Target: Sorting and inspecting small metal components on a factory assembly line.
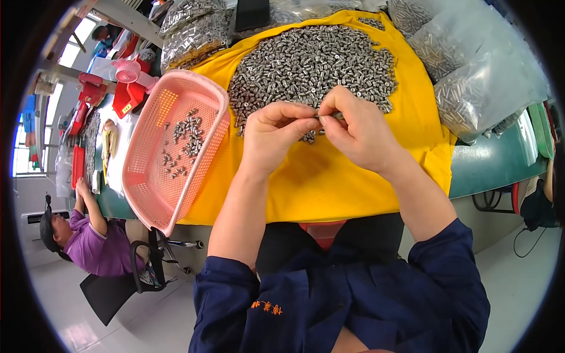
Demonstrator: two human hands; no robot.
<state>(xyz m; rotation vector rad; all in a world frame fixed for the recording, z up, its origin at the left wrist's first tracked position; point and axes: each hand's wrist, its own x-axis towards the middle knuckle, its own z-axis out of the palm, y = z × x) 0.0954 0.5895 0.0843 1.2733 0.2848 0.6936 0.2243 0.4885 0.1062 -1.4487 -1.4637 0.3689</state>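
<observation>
My left hand (272, 136) and my right hand (357, 128) meet fingertip to fingertip over the near edge of a wide heap of small metal cylindrical parts (312, 65). Both are closed in a pinch. Whatever sits between the fingertips is too small and too covered to make out. A yellow cloth (329, 188) lies under the heap and hangs toward my lap. To the left of my left hand stands a pink plastic basket (197, 88), and a loose scatter of similar metal parts (189, 136) rests on its bottom.
Clear bags of metal parts (471, 94) crowd the right side, with more bags (194, 35) at the back left. A black phone (252, 14) lies at the back. Beyond the basket are a pink fan (127, 72) and red bins (126, 99). A person in purple (103, 247) sits at the left.
</observation>
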